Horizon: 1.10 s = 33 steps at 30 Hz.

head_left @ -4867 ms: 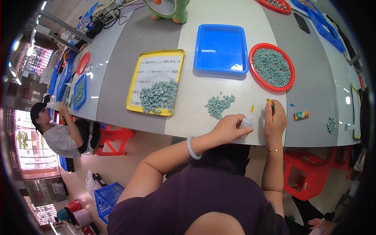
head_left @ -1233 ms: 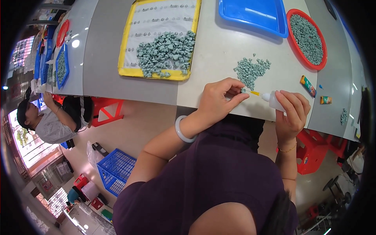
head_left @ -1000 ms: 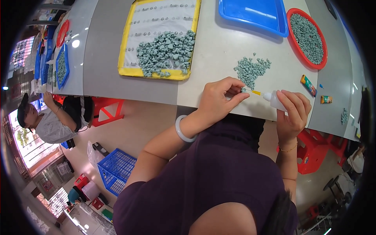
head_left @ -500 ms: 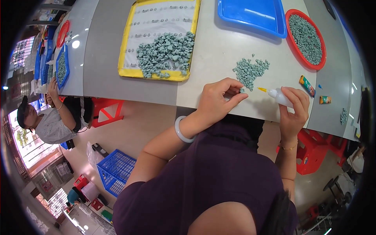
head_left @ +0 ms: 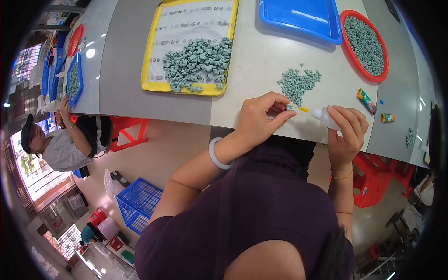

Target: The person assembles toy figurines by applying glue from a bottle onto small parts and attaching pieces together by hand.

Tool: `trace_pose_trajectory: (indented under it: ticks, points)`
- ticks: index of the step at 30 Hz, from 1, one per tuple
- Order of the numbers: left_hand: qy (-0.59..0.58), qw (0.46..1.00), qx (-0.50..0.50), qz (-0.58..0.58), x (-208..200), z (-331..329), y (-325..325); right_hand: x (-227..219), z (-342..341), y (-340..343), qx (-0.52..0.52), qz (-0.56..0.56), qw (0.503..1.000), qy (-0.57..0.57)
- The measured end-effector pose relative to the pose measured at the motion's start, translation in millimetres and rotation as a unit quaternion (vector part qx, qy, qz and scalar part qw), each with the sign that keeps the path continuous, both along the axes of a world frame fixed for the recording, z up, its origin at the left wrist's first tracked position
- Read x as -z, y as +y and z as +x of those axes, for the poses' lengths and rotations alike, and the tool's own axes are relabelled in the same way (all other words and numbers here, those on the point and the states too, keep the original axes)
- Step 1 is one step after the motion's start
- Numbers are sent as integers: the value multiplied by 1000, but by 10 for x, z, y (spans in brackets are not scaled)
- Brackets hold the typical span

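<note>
Between thumb and fingertips, my left hand (head_left: 263,112) pinches a small grey-green stone (head_left: 289,107), partly hidden by the fingers. My right hand (head_left: 347,130) is wrapped round a white squeeze bottle (head_left: 329,118) lying nearly level. Its yellow needle tip (head_left: 304,109) points left, with the thin end at or very close to the pinched stone; contact is too small to make out. Just beyond my left fingertips lies a loose pile of small grey-green stones (head_left: 298,84) on the table.
A yellow-rimmed tray (head_left: 145,56) with larger green stones stands left. A blue tray (head_left: 298,18) and a red round tray (head_left: 385,70) of stones lie at the back right. Right of my hand are a green-yellow tube (head_left: 366,101) and a small box (head_left: 387,118). Another person (head_left: 65,144) sits far left.
My right hand has moved left with the squeeze bottle, bringing its needle tip to the stone in my left hand. My left hand has stayed in place.
</note>
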<state>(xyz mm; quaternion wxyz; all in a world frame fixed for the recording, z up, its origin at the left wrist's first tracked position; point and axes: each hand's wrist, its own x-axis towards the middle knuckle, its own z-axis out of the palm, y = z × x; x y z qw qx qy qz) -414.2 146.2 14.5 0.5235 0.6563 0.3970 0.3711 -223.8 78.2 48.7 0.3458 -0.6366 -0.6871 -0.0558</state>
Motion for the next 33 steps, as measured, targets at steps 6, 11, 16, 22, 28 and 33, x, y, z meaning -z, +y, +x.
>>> trace_pose_trajectory:
  ticks: [6,11,16,22,28,33]
  points:
    - [-3,1000,2,-1,23,11,22,6,33,14,3,-14,1000,-10]
    - [-2,1000,-2,16,-12,-1,41,93,221,129,58,-68,981,173]
    - [12,1000,6,-5,-49,13,13,336,526,198,48,-141,909,388]
    - [2,1000,-13,-2,-58,-22,-27,448,386,70,45,56,946,315]
    - [12,1000,-3,4,-89,-6,10,197,-69,270,-6,-51,976,211]
    - [10,1000,-4,8,-77,8,9,184,-103,441,7,-128,982,141]
